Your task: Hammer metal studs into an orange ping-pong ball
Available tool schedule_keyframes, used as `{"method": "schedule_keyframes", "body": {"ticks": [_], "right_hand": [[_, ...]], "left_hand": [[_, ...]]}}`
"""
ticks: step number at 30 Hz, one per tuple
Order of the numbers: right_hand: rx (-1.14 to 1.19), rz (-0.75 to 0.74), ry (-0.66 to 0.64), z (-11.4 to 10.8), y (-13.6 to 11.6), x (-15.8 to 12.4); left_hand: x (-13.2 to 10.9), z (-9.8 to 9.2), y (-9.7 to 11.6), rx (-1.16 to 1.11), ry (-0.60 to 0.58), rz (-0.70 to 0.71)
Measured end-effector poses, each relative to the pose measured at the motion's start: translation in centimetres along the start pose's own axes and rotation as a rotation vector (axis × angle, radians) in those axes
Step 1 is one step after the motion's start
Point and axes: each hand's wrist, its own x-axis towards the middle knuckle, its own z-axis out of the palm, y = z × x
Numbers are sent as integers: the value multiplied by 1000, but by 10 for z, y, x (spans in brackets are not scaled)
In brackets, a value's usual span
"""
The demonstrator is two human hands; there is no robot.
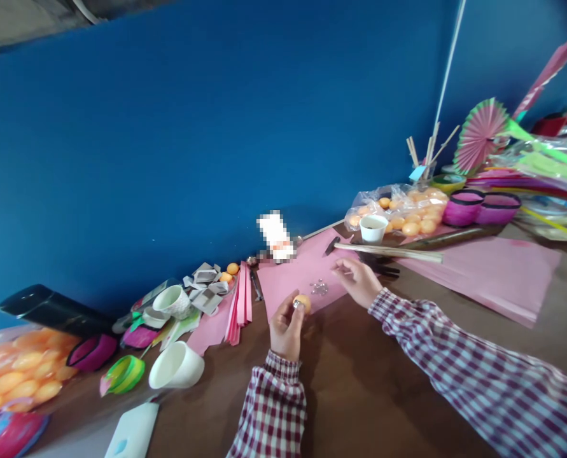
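My left hand (287,327) is closed on a small orange ball (303,301), held upright over the brown table (359,381); a small metal piece sits on the ball by my fingertips. My right hand (358,278) hovers over a pink paper sheet (297,273), fingers pinched together near a little heap of shiny metal bits (319,287); what the pinch holds is too small to see. Both sleeves are red and white check.
A bag of orange balls (402,213) and a white cup (373,228) stand behind my right hand, with bamboo sticks (388,252) beside them. White cups (175,367), folded pink strips (240,305), another ball bag (11,375) lie left. Paper fans (481,133) stand at right against the blue wall.
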Motion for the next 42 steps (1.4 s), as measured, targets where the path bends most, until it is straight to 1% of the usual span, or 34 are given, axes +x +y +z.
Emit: {"method": "schedule_keyframes", "body": {"ticks": [2,5,8,11,14,18,22,28,33,36,38,40,42], "right_hand": [[-184,-25,3,-7,12,6],[-368,-134,-68,-7,21,5],[-464,-272,-153,1,22,2],[-512,-344,-226,11,22,2],[-571,-334,-264,16,22,4],[-612,-273,-240,15,20,5],[-617,-264,-226,11,18,5],[-610,-260,-217,10,17,7],[-603,-236,-186,7,15,4],[-554,-215,-135,4,11,1],[-432,-175,-81,3,5,-3],[-230,-112,-55,3,-5,-8],[14,-54,-100,5,-16,-14]], "left_hand": [[1,0,0,-6,26,-8],[1,1,1,-30,58,-10],[1,2,2,-66,50,-9],[1,3,3,-65,36,-6],[1,3,4,-15,0,20],[0,3,6,106,-46,91],[-1,4,7,112,-45,70],[-5,6,12,71,-46,32],[-3,6,10,105,-42,71],[-2,6,9,93,-42,92],[-3,7,10,91,-42,98],[-3,7,12,94,-45,91],[-4,7,13,97,-49,68]]}}
